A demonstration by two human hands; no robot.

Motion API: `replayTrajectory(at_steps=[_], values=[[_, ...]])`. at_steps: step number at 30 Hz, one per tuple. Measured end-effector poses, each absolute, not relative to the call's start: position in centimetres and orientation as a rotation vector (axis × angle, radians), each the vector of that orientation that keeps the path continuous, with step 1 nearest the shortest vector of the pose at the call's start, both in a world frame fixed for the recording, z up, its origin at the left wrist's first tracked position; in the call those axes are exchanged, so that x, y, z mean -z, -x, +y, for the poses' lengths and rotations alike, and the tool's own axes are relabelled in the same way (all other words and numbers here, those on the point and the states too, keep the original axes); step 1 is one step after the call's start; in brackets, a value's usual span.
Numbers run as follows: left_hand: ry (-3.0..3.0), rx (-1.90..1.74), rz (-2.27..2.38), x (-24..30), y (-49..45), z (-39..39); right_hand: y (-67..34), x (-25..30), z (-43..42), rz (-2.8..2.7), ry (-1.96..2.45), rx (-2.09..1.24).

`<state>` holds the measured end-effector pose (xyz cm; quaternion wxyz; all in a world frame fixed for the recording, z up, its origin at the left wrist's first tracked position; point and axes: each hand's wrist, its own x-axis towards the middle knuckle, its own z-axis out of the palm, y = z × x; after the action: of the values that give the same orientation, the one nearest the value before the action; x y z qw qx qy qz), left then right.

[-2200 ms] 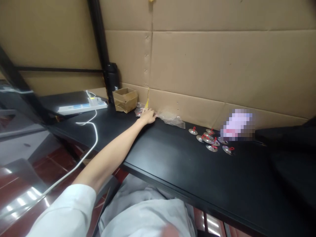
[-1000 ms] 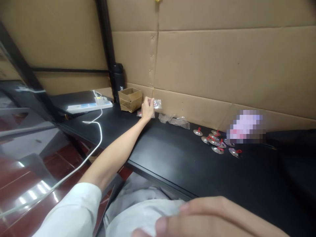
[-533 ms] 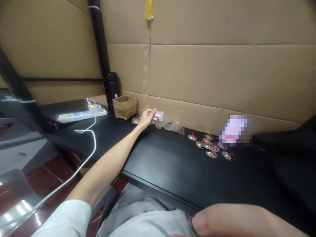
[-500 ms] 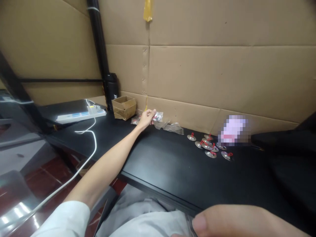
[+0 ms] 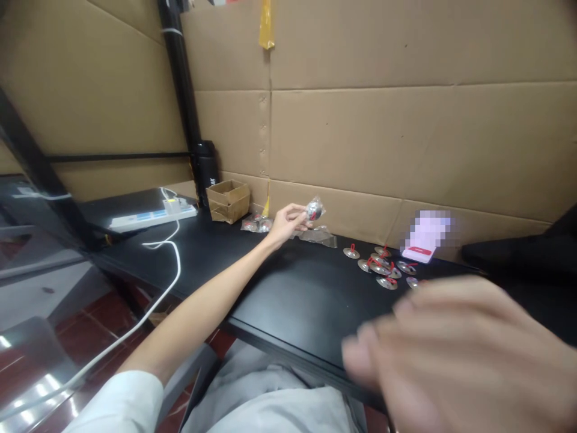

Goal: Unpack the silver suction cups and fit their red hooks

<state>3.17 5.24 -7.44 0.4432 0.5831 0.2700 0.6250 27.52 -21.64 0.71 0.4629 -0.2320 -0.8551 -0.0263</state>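
Observation:
My left hand point(image 5: 288, 224) is closed on a bagged finger cymbal point(image 5: 314, 209), a small shiny disc with red on it inside clear plastic, raised above the table's far side. Just behind that hand lie more bagged cymbals point(image 5: 258, 224), and under its fingers flat clear plastic bags point(image 5: 318, 236). Several unwrapped finger cymbals point(image 5: 379, 262) with red loops form a loose group right of centre. My right hand point(image 5: 460, 355) is large and smeared by motion at the lower right, above the table's front; its fingers cannot be made out well.
A phone point(image 5: 424, 237) leans behind the cymbals against the cardboard wall point(image 5: 342, 138). Left of the bags stand an open cardboard box point(image 5: 228, 201) and a black bottle point(image 5: 207, 168). A white power strip point(image 5: 148, 218) trails a cable point(image 5: 178, 264) over the black table's point(image 5: 288, 307) left edge.
My left hand has lifted the bagged cymbal and moved it to the right, uncovering bagged cymbals behind. My right hand has come up from the bottom edge over the table.

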Motion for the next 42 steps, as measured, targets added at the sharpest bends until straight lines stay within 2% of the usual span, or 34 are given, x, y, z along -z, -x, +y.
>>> replayTrajectory(at_steps=[3, 5, 9, 11, 19, 27, 35, 42], values=[[-1.541, -1.545, 0.694, 7.5, -4.6, 4.1, -26.2, -0.7, -15.3, -2.073, 0.674, 0.042], [-1.635, -1.53, 0.696, 7.7, -5.6, 3.2, -26.4, 1.2, -10.5, -1.991, 0.86, -0.295], [-1.891, -1.424, 0.677, 8.3, -7.6, 1.5, -28.3, 6.3, -4.7, -1.462, 1.043, -1.087], [-2.067, -1.335, 0.666, 8.7, -8.4, 0.8, -29.1, 7.8, -4.3, -1.317, 1.006, -1.256], [-2.438, -1.157, 0.772, 8.9, -8.7, 0.2, -28.8, 9.5, -4.5, -1.236, 0.94, -1.264], [-2.336, -1.235, 0.746, 8.1, -8.2, -0.3, -28.5, 9.8, -4.4, -1.298, 0.963, -1.191], [-2.52, -1.185, 0.768, 7.3, -7.8, -0.6, -28.5, 9.7, -4.5, -1.344, 0.973, -1.232], [-2.295, -1.312, 0.846, 8.3, -8.9, -0.8, -28.3, 9.4, -4.5, -1.29, 1.036, -1.237]])
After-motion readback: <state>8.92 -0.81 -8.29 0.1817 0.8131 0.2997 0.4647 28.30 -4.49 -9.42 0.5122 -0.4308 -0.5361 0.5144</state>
